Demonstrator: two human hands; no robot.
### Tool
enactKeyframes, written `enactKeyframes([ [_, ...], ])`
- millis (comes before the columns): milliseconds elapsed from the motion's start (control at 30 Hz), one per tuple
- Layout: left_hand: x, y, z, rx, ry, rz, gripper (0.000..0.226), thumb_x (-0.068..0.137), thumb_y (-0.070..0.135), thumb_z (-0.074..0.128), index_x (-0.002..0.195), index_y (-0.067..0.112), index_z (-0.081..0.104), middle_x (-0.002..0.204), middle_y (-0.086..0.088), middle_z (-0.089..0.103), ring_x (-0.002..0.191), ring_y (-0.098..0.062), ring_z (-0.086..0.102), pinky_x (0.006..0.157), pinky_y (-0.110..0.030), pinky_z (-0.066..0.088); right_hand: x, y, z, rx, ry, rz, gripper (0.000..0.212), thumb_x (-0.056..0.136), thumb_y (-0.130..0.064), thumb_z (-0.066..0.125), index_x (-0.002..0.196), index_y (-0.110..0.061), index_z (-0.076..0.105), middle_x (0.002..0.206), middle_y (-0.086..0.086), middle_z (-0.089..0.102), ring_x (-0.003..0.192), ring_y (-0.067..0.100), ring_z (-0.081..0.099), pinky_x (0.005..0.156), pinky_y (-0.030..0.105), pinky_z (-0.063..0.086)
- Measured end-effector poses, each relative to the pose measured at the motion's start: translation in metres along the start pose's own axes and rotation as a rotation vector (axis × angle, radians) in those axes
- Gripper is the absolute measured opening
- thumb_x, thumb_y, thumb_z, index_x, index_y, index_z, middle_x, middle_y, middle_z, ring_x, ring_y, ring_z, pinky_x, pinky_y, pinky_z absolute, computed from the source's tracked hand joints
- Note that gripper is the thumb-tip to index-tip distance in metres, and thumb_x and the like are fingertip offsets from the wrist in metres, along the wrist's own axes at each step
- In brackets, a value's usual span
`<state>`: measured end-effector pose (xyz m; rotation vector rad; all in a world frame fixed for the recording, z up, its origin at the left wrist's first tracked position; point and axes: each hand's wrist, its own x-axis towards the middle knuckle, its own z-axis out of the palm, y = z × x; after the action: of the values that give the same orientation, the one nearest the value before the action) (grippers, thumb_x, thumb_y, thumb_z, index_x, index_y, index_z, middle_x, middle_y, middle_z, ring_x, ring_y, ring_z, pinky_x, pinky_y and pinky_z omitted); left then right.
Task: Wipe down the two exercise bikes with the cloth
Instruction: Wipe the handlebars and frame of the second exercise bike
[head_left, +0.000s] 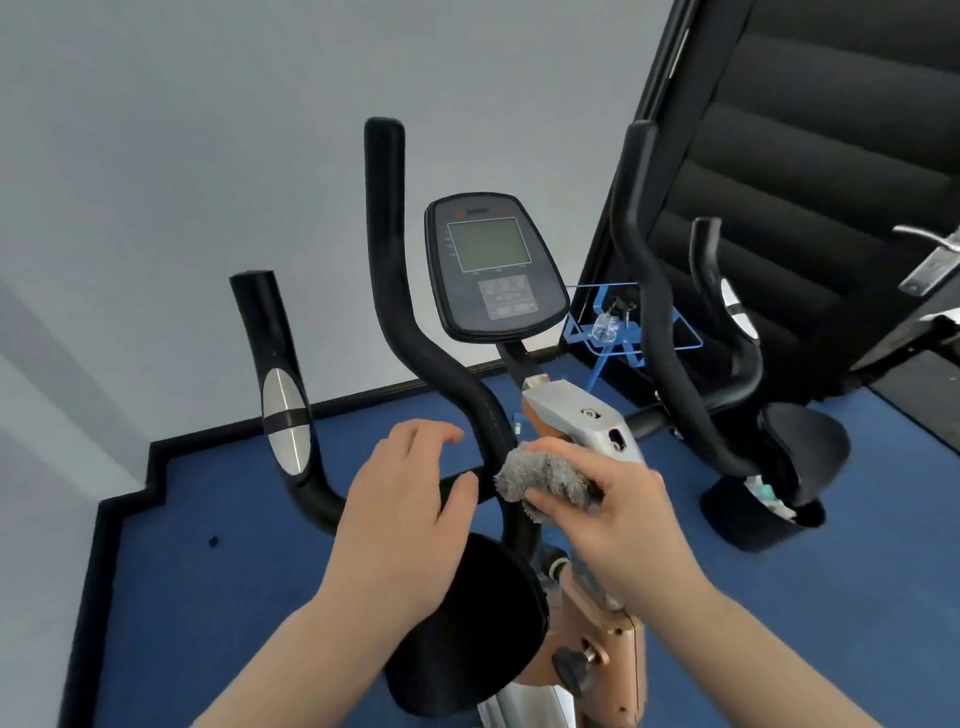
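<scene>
Left hand (410, 499), lower centre of frame: fingers spread and released, hovering over the black handlebar (410, 338), contact not confirmable. Right hand (618, 514), just right of it: fingers clenched around the cloth (540, 480), a grey fluffy wad pressed to the handlebar bend beside the silver stem (582, 415). Cloth judged soft, light, compliant; best bunched in the palm and wrapped round tubing. Console (493, 265), above centre: judged fragile at the screen, light pressure advised. Saddle (467, 623), bottom centre. Second bike's handlebar (654, 332), right of frame, well apart from both hands
</scene>
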<state>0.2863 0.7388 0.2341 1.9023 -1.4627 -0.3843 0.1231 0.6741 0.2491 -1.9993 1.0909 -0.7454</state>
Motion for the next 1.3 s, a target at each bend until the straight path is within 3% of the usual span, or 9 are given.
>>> enactKeyframes([
  [100, 0.001, 0.001, 0.002, 0.025, -0.075, 0.002, 0.038, 0.093, 0.034, 0.043, 0.131, 0.028, 0.041, 0.132, 0.016, 0.043, 0.112, -0.006, 0.045, 0.094, -0.019, 0.030, -0.028, 0.005, 0.001, 0.040, 0.025, 0.061, 0.044, 0.079, -0.007, 0.074, 0.085, -0.050, 0.065, 0.083, -0.031, 0.070, 0.082, -0.012, 0.064, 0.071, 0.000, 0.041],
  [233, 0.004, 0.002, 0.003, 0.044, -0.122, -0.011, 0.041, 0.094, 0.036, 0.042, 0.133, 0.028, 0.039, 0.136, 0.016, 0.043, 0.122, -0.005, 0.042, 0.096, -0.020, 0.030, -0.032, 0.006, -0.014, 0.073, -0.121, 0.149, 0.029, 0.079, -0.011, 0.074, 0.087, -0.038, 0.073, 0.066, -0.017, 0.071, 0.059, -0.001, 0.064, 0.062, 0.013, 0.048],
  [467, 0.003, 0.004, 0.002, 0.076, -0.147, -0.016, 0.037, 0.094, 0.035, 0.043, 0.130, 0.027, 0.043, 0.129, 0.013, 0.051, 0.117, -0.010, 0.049, 0.098, -0.029, 0.038, 0.024, 0.023, 0.003, -0.357, 0.260, -0.078, 0.032, 0.079, -0.022, 0.075, 0.109, -0.019, 0.068, 0.101, -0.006, 0.065, 0.096, 0.007, 0.054, 0.083, 0.012, 0.038],
  [567, 0.002, 0.002, 0.002, 0.066, -0.125, -0.017, 0.037, 0.093, 0.034, 0.044, 0.129, 0.027, 0.045, 0.128, 0.013, 0.053, 0.117, -0.009, 0.049, 0.098, -0.029, 0.038, 0.013, 0.027, 0.027, -0.423, 0.289, -0.083, 0.026, 0.086, -0.025, 0.067, 0.110, -0.015, 0.065, 0.094, -0.001, 0.055, 0.085, 0.007, 0.047, 0.073, 0.006, 0.033],
  [733, 0.002, 0.002, 0.003, 0.047, -0.116, -0.028, 0.037, 0.093, 0.034, 0.044, 0.130, 0.027, 0.045, 0.127, 0.014, 0.053, 0.117, -0.008, 0.048, 0.098, -0.029, 0.039, 0.026, 0.031, 0.008, -0.530, 0.290, -0.082, 0.021, 0.082, -0.027, 0.071, 0.096, -0.013, 0.066, 0.084, -0.002, 0.051, 0.069, 0.016, 0.053, 0.058, 0.024, 0.044],
  [833, 0.000, 0.002, 0.003, 0.054, -0.086, -0.037, 0.038, 0.093, 0.034, 0.044, 0.130, 0.027, 0.045, 0.127, 0.013, 0.054, 0.116, -0.009, 0.050, 0.098, -0.030, 0.040, 0.023, 0.023, 0.028, -0.424, 0.333, -0.005, 0.017, 0.084, -0.029, 0.066, 0.095, -0.016, 0.067, 0.085, -0.003, 0.055, 0.070, 0.009, 0.050, 0.059, 0.011, 0.037],
  [1100, -0.003, 0.002, 0.000, 0.056, 0.000, -0.033, 0.034, 0.093, 0.031, 0.044, 0.127, 0.027, 0.049, 0.123, 0.014, 0.057, 0.113, -0.007, 0.050, 0.099, -0.027, 0.038, 0.032, 0.018, 0.001, -0.387, 0.066, -0.010, 0.016, 0.081, -0.022, 0.069, 0.098, -0.022, 0.070, 0.092, -0.002, 0.062, 0.088, 0.016, 0.058, 0.078, 0.033, 0.048],
  [1200, -0.014, 0.001, -0.004, 0.126, 0.044, -0.009, 0.034, 0.092, 0.033, 0.044, 0.126, 0.029, 0.048, 0.123, 0.017, 0.055, 0.118, 0.000, 0.041, 0.111, -0.020, 0.017, 0.041, 0.006, -0.032, -0.247, -0.144, -0.001, 0.015, 0.078, -0.021, 0.074, 0.087, -0.032, 0.072, 0.085, -0.009, 0.068, 0.083, 0.005, 0.062, 0.080, 0.031, 0.050],
  [1300, -0.028, -0.007, -0.011, 0.173, 0.062, -0.047, 0.046, 0.084, 0.051, 0.035, 0.125, 0.035, 0.046, 0.129, 0.023, 0.047, 0.128, 0.009, 0.028, 0.116, -0.021, -0.005, 0.046, -0.020, -0.048, -0.181, -0.177, -0.298, 0.032, 0.076, -0.011, 0.077, 0.104, -0.027, 0.072, 0.102, -0.015, 0.067, 0.100, 0.004, 0.061, 0.091, 0.025, 0.047],
])
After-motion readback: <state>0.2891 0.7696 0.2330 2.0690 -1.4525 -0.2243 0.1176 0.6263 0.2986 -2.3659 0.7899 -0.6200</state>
